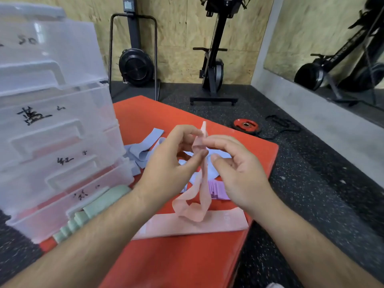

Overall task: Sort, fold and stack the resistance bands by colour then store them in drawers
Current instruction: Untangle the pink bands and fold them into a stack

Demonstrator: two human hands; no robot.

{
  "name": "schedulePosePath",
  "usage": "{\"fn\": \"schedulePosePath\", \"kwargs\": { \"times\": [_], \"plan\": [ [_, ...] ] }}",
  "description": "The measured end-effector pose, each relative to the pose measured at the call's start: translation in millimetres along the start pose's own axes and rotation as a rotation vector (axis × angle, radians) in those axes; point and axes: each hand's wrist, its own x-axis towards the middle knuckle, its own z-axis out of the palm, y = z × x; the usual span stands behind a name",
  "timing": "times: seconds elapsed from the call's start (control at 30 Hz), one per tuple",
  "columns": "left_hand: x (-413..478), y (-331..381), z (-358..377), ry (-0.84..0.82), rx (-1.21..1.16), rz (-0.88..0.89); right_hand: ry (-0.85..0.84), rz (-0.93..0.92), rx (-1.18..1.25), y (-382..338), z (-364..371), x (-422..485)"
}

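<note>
**Red mat, pink band mid-fold**

Red mat [176, 262] at 6 o'clock bore a flat pink band [207, 224]. Above it, left hand [174, 161] and right hand [234, 169] each pinched a twisted pink band [202, 183] in curled fingertips, its tail drooping to the mat. Purple bands [218, 189] sat stacked behind. Blue bands [143, 150] lay loose at 10 o'clock, green bands [99, 202] and drawers [62, 142] at 8. Pinks were apparently being folded; next, untwist, flatten, stack.

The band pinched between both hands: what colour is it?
The band is pale salmon pink, seen clearly in the head view.
</note>
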Motion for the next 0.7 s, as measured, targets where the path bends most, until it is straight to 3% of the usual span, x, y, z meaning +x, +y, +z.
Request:
{"fn": "schedulePosePath", "kwargs": {
  "times": [0.1, 0.3, 0.47, 0.7],
  "plan": [
    [-3, 1, -1, 0.054, 0.059, -0.042, -0.043, 0.044, 0.078, -6, 4, 3],
    [-3, 1, -1, 0.098, 0.116, -0.065, 0.082, 0.116, -0.024, 8, 6, 16],
    [-5, -1, -1, 0.126, 0.143, -0.076, -0.073, 0.294, 0.038, 17, 11, 22],
    [-2, -1, -13, 0.091, 0.183, -0.100, -0.193, 0.273, 0.039, 16, 12, 20]
  ]
}}
